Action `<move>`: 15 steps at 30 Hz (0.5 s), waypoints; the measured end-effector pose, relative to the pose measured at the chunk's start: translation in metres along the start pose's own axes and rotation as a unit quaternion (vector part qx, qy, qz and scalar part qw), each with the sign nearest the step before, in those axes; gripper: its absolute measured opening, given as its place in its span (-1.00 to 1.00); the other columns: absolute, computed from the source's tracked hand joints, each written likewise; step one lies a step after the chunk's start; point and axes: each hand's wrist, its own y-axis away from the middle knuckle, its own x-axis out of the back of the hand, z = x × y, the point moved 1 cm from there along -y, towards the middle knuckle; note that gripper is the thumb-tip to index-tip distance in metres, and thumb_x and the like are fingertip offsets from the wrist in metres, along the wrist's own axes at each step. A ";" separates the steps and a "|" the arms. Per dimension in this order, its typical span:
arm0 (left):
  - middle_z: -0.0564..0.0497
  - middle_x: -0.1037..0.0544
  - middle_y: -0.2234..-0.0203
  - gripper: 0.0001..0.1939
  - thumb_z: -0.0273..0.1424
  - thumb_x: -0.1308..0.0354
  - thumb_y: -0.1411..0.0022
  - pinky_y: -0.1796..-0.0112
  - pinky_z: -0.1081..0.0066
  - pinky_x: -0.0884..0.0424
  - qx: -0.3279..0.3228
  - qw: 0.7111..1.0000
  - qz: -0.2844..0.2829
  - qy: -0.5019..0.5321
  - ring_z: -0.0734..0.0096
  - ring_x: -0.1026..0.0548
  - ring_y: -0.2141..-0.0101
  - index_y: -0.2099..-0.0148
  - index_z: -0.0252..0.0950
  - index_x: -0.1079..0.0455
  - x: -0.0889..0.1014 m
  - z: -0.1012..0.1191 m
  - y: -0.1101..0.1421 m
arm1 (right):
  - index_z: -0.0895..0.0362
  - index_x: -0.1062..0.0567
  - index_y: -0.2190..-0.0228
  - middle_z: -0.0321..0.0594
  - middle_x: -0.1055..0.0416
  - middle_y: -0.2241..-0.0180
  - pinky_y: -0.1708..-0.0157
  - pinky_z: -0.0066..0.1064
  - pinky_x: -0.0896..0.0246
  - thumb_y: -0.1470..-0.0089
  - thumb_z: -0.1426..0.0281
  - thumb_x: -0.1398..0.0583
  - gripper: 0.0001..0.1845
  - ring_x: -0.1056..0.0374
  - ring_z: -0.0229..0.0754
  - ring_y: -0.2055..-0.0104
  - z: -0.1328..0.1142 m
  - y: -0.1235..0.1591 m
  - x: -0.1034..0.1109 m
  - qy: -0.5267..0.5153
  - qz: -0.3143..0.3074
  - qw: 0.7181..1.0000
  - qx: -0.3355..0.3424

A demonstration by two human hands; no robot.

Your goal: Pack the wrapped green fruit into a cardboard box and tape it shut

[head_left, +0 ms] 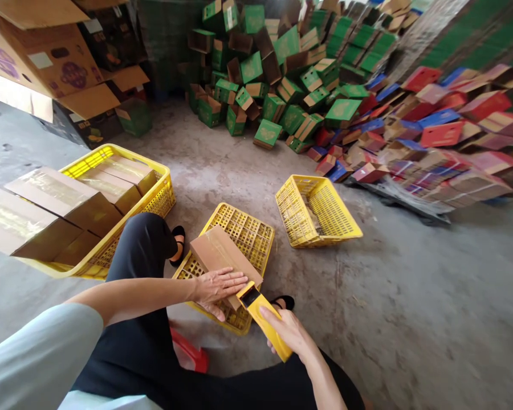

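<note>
A closed brown cardboard box (224,253) lies slanted on an upturned yellow plastic crate (256,225) between my knees. Clear tape shows along its top. My left hand (220,287) rests flat on the box's near part, fingers stretched out and thumb hanging over the near side. In my right hand (284,329) is a yellow hand-held tool (267,322) with a dark opening at its front; its exact kind I cannot make out. The tool's front end meets the box's near right corner, close to my left fingertips.
Left stands a yellow crate (166,191) filled with taped brown boxes (64,196). A smaller yellow crate (318,213) sits ahead right. Green boxes (267,134) and red and blue boxes (442,134) are heaped behind. Large cartons (47,57) stand back left. A red plastic piece (190,350) shows beneath me.
</note>
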 end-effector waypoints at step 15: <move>-0.28 0.11 -0.54 0.07 0.22 0.05 -0.41 -0.45 -0.01 0.21 0.020 1.000 -0.012 0.014 -0.06 0.09 -0.51 -0.60 -0.44 0.26 -0.004 -0.003 0.000 | 0.12 -0.45 0.29 -0.18 -0.54 0.62 0.59 -0.42 -0.45 -0.24 -0.14 -0.16 -0.45 -0.56 -0.07 0.57 0.012 0.027 0.011 -0.010 0.007 1.000 -0.026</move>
